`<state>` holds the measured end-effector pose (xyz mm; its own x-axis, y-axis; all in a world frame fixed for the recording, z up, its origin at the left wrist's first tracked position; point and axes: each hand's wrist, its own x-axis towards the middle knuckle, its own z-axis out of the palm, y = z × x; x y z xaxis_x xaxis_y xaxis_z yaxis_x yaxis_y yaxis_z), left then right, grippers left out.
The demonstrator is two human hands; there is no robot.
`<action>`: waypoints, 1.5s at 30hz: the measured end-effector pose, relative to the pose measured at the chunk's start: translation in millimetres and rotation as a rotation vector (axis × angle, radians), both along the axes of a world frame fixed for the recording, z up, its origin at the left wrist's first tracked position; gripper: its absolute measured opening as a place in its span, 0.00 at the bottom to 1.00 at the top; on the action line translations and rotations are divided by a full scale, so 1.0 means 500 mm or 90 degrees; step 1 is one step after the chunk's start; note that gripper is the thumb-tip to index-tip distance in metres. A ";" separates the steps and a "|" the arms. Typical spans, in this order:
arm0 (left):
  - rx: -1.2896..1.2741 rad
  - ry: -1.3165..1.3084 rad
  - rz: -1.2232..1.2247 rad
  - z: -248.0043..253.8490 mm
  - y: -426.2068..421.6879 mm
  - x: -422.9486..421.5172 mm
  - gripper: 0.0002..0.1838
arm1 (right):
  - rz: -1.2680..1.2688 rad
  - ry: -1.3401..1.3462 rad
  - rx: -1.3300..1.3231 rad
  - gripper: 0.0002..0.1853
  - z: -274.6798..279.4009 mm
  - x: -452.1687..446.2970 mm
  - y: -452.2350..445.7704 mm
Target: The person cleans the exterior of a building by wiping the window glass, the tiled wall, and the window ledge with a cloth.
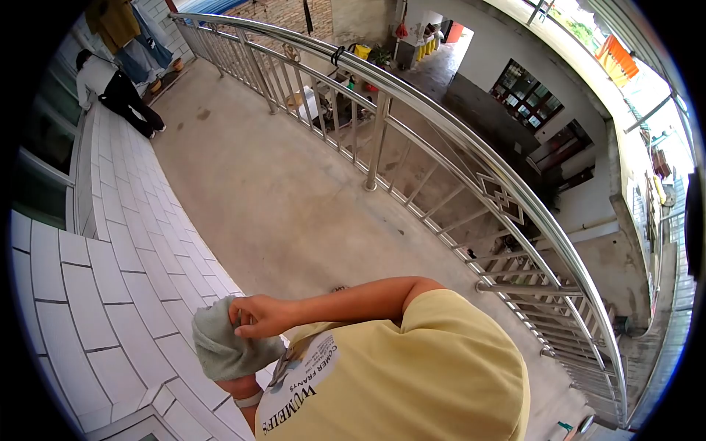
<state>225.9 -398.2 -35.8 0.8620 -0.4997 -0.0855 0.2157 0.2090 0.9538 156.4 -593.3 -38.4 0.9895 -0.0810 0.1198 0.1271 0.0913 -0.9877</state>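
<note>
A grey-green cloth [224, 345] is bunched in front of my yellow shirt, beside the white tiled wall. My right hand [265, 316] reaches across my body to it, its fingers curled and pinching the cloth's upper side. Below the cloth my left wrist shows, wearing a pale band [248, 400]. The cloth covers my left hand, so its fingers are hidden.
White tiled wall [132, 294] runs along the left, with windows above. A steel railing [379, 140] curves along the right, over a lower courtyard. Farther along the walkway [243, 169], another person [118, 92] leans toward a window near hanging clothes [129, 33].
</note>
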 end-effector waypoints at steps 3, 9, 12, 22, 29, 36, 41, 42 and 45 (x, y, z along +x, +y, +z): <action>-0.129 0.246 0.078 0.038 -0.002 -0.011 0.38 | 0.047 0.033 0.033 0.13 -0.006 -0.002 -0.005; 0.117 -0.119 -0.022 0.000 0.022 0.012 0.31 | 0.071 0.019 -0.074 0.08 0.009 -0.016 -0.004; 0.186 -0.124 0.009 -0.004 0.021 0.012 0.36 | 0.054 -0.002 -0.095 0.08 -0.010 -0.014 -0.002; 0.046 0.020 -0.046 -0.035 0.022 0.040 0.32 | 0.021 0.023 -0.120 0.08 -0.026 -0.010 -0.001; -0.159 0.175 -0.101 -0.033 0.025 0.048 0.30 | 0.024 0.047 -0.124 0.08 -0.026 0.001 0.003; -0.015 0.050 -0.123 -0.057 0.032 0.067 0.31 | 0.021 0.050 -0.156 0.08 -0.046 0.012 0.007; 0.132 -0.106 -0.141 -0.050 0.020 0.060 0.31 | 0.008 0.050 -0.153 0.08 -0.060 0.011 0.009; 0.168 -0.145 -0.144 -0.049 0.018 0.060 0.31 | 0.003 0.052 -0.152 0.08 -0.063 0.011 0.009; 0.288 -0.254 -0.117 -0.042 0.016 0.057 0.33 | 0.009 0.069 -0.161 0.08 -0.059 0.011 0.005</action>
